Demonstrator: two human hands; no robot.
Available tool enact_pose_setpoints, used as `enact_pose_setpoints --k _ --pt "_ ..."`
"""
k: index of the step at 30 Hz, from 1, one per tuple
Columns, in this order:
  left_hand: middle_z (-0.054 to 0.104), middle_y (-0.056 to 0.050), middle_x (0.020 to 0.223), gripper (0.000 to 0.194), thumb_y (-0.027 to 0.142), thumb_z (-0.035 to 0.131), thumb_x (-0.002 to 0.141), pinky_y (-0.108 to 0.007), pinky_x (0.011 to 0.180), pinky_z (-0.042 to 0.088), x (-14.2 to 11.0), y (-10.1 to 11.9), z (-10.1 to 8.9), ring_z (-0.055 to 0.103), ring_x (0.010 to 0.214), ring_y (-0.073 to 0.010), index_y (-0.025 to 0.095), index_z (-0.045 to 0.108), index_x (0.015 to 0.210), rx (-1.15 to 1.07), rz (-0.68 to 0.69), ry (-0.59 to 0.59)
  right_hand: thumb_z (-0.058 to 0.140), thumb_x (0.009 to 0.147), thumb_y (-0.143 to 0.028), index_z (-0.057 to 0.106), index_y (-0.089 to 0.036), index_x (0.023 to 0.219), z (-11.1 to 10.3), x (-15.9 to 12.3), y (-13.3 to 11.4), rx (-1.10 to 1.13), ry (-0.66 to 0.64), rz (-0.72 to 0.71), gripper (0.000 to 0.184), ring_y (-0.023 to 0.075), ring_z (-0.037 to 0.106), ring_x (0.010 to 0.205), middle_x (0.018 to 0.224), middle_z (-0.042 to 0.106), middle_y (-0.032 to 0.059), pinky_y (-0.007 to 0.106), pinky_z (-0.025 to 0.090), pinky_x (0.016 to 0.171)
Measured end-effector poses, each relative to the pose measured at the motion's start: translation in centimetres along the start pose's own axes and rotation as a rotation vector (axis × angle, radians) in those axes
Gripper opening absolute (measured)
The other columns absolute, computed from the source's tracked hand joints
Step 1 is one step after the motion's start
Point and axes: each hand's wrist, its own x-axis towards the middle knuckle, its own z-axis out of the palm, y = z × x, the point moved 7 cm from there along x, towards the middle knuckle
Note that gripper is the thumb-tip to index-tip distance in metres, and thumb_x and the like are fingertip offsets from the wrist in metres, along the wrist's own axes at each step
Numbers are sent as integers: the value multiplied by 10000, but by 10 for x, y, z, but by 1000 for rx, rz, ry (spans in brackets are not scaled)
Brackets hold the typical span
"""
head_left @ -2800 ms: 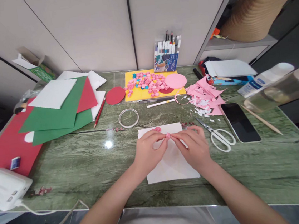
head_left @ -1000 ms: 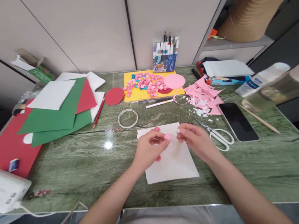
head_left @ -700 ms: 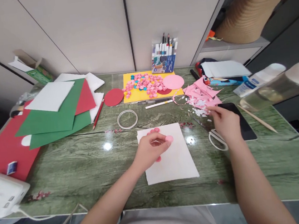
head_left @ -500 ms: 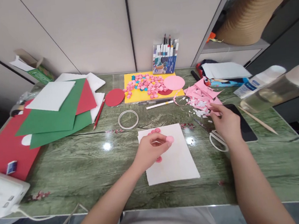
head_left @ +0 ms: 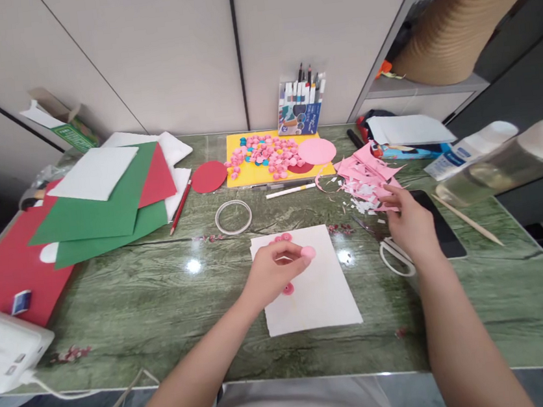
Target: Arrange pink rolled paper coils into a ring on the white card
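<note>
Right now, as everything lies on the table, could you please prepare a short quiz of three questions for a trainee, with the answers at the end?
1. True or false: the left hand holds a small pink disc over the white sheets.
2. Which of these is partly hidden from the camera by the right hand?
a) the tape ring
b) the phone
c) the red pencil
3. Fill in the colour: the small pink, blue and yellow pieces are heaped on a ______ sheet.

Key: 1 true; 2 b; 3 yellow.
</note>
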Motion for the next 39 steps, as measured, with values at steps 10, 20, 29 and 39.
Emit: enact_pose_setpoints --k 10,20,29,39 --pt "603 -28 712 287 402 725 632 -147 367 265 6 -13 0 535 670 -123 148 648 742 -184 -43 -50 570 789 -308 637 -205 898 -10 -9 -42 10 44 -37 165 196 620 752 776 677 27 353 434 779" --pt "604 -19 697 256 361 730 632 -169 428 293 6 -10 -1 500 609 -88 141 646 733 -217 -37 -47 620 752 -351 650 -222 733 43 -37 -71 172 -688 -256 133 151 558 700 772 612 14 275 420 634" --pt "590 -20 698 247 342 730 635 -148 390 261 7 -12 0 493 606 -81 136 644 741 -229 -44 -52 498 840 -339 582 -203 739 38 -33 -77 84 -596 -320 189 161 549 716 755 597 29 281 400 669" --pt "583 -27 701 304 401 731 639 -142 369 230 4 -10 1 487 616 -94 138 624 747 -212 -58 -73 465 823 -262 599 -169 1112 -3 -4 -6 -202 12 -31 332 270 621 919 1073 657 137 375 443 745"
